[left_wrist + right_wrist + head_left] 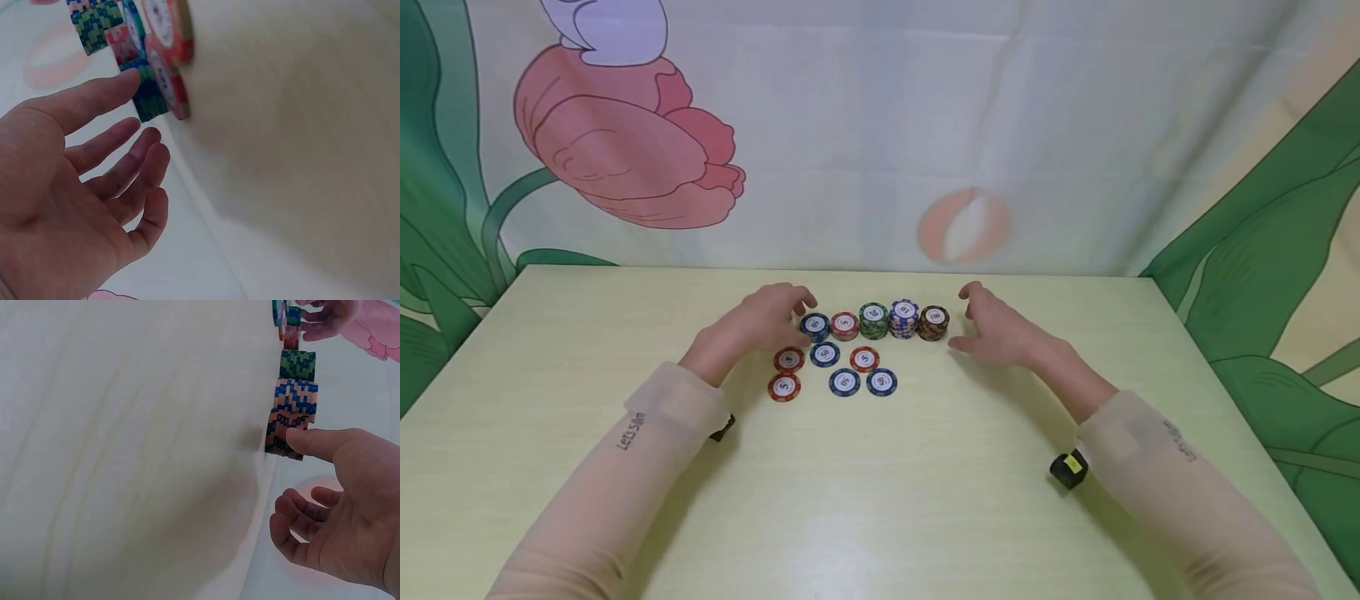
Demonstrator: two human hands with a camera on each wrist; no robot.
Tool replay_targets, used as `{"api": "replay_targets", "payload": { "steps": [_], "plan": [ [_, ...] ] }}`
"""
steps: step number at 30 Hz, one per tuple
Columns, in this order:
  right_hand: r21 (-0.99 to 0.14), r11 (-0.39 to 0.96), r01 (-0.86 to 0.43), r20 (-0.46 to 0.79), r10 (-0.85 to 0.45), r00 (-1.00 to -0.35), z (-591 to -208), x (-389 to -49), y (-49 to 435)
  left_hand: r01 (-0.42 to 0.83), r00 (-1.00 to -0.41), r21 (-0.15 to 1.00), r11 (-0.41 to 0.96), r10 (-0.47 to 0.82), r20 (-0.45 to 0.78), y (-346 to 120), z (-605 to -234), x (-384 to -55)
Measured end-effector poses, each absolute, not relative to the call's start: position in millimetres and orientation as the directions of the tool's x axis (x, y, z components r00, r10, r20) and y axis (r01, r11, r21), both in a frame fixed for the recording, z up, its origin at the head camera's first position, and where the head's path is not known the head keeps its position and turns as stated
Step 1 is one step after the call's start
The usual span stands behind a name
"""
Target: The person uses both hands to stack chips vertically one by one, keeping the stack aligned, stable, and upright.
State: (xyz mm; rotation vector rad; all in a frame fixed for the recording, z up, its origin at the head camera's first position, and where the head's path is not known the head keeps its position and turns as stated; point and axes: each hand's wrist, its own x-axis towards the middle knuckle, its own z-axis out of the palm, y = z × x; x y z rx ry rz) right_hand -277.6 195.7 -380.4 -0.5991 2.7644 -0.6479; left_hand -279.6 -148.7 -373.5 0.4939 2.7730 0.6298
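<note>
Five short stacks of poker chips stand in a row near the table's back edge: a dark blue stack (815, 327), a red stack (844, 326), a green stack (874, 322), a violet-blue stack (904, 319) and a black-brown stack (934, 323). My left hand (765, 317) is at the row's left end, its thumb beside the dark blue stack; contact is unclear. At the other end, my right hand (1000, 333) has loosely bent fingers, its thumb close to the black-brown stack. Neither palm holds anything in the left hand (81, 194) or right hand (350, 519) close-ups.
Before the row lie loose flat chips: red chips (784, 387) at left, another red chip (865, 359), and blue chips (845, 382) among them. A printed curtain (850, 150) hangs behind the pale table (880, 508). Black wrist devices (1069, 469) show below the sleeves.
</note>
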Motion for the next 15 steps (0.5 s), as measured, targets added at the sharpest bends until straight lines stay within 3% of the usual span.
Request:
{"api": "replay_targets", "payload": {
  "steps": [7, 15],
  "plan": [
    [-0.415, 0.81, -0.415, -0.142, -0.508, -0.85, -369.8, -265.0, 183.3, 0.234, -0.906, 0.514, 0.825, 0.377, -0.193, -153.1, -379.5, -283.1],
    [-0.349, 0.716, -0.604, -0.138, -0.677, -0.723, -377.4, -251.2, 153.8, 0.246, -0.907, 0.518, 0.819, 0.383, -0.176, -156.6, -383.9, -286.3]
  ]
}}
